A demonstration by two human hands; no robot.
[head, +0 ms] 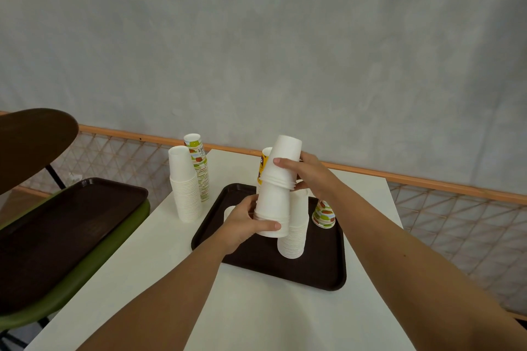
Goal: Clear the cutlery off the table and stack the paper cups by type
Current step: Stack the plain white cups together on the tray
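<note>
hands are both busy: our left hand (pixel 248 222) is wrapped around the rims at the base of an upside-down set of plain white paper cups (pixel 272 208), and our right hand (pixel 309 174) is curled round a second short set of white cups (pixel 283 162) whose rims sit over the top of the first, tilted a little to the right. both sets are in the air above the dark brown plastic tray (pixel 313 265) on the white counter (pixel 256 316).

to nest them well, we judge it best to square the upper set over the lower before pressing, and to squeeze lightly so the thin walls do not buckle.

just beside our hands on the tray stands a taller inverted stack of white cups (pixel 293 234), with a green-and-orange printed cup (pixel 323 216) near it and a yellow printed cup (pixel 263 164) partly hidden behind. off the tray, to the left, stand a tall white stack (pixel 185 188) and a printed stack (pixel 199 168), touching. we see no cutlery on the counter.
</note>
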